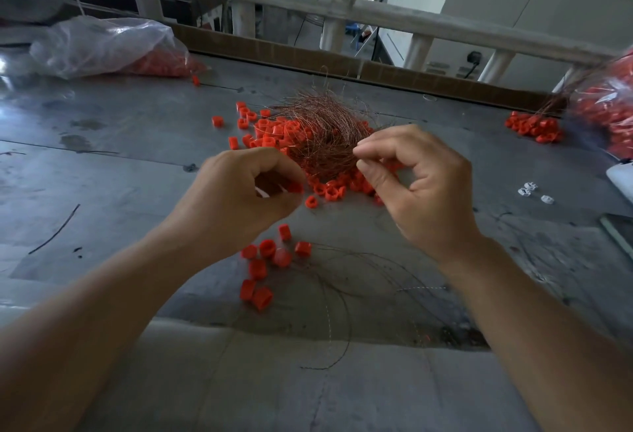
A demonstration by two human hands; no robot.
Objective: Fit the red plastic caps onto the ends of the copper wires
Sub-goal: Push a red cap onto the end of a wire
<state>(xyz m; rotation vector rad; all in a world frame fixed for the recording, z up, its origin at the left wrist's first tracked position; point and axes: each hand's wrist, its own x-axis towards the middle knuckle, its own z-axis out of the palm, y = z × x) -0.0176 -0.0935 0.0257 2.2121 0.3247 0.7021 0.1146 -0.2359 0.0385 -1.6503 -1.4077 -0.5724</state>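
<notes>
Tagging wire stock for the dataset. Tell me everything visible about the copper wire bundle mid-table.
The copper wire bundle is a loose, nest-like tangle of very thin reddish-brown strands, with stray ends sticking up at the back. It lies on the grey metal table among scattered red caps along its left and near sides. The right hand's fingers pinch at its near right edge, apparently a single strand. The left hand, holding one cap, is just in front; contact unclear.
</notes>
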